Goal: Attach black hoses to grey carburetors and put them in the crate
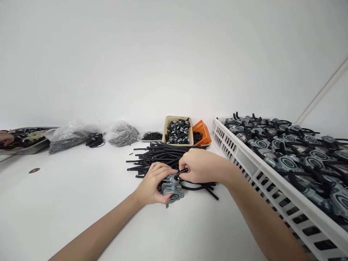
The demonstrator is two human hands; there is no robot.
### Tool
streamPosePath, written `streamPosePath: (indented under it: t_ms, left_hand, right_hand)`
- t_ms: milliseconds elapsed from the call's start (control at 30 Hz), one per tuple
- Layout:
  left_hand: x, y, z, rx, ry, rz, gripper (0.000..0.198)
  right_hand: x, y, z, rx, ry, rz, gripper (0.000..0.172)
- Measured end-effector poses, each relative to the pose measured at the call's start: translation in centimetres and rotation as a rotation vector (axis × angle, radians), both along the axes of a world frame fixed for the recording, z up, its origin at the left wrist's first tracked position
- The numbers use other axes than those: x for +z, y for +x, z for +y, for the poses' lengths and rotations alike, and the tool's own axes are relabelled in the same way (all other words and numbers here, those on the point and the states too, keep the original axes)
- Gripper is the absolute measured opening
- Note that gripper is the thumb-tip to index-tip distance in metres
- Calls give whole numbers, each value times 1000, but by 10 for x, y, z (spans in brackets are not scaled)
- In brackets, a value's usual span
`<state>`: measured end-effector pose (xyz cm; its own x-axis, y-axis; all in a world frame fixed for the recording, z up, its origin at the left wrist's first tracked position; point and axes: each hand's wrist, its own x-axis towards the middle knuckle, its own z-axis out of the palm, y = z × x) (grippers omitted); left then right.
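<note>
Left hand [152,183] wraps a grey metal part [172,188], fingers closed on its body, held just above the table [81,203] in front of the hose pile [165,157]. Right hand [199,166] pinches a black hose [181,173] at the part's top nozzle, fingers closed on the hose end.

Risks, as judged: hose may kink or slide off the nozzle if pushed at an angle; the part could twist in the left grip; the hose's loose length lies on the pile and could drag other hoses along.

Table white, smooth, matte. White crate [261,170] at right, full of like parts with hoses. Beige bin [178,131], orange basket [202,131] behind the pile. Plastic bags [81,136] at left, a metal tray [27,145] with another person's fingers [5,137] at its edge. Plain white wall behind.
</note>
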<state>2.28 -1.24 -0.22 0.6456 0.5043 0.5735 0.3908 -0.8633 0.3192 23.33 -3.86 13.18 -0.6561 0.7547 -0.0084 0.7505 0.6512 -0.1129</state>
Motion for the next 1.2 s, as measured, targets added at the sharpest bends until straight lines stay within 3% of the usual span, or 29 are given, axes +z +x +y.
streamPosePath:
  t_ms: [567,700,800,900,1200]
  left_hand:
    - [-3,-2,1,14,18,1,57]
    - [-5,-2,2,38,13,6,54]
    - [-6,-2,2,35,5,2,54]
    - [-7,-2,3,32,8,-10,54]
    - [-7,-2,3,41,27,-1,55]
  right_hand:
    - [1,-16,-9,8,86,-131,18]
    - [2,-4,-1,-2,7,14,11]
    - [0,4,10,36,-85,134,22]
    - [-5,1,14,91,-110,133,16]
    - [-7,-29,-9,33,170,-193,19]
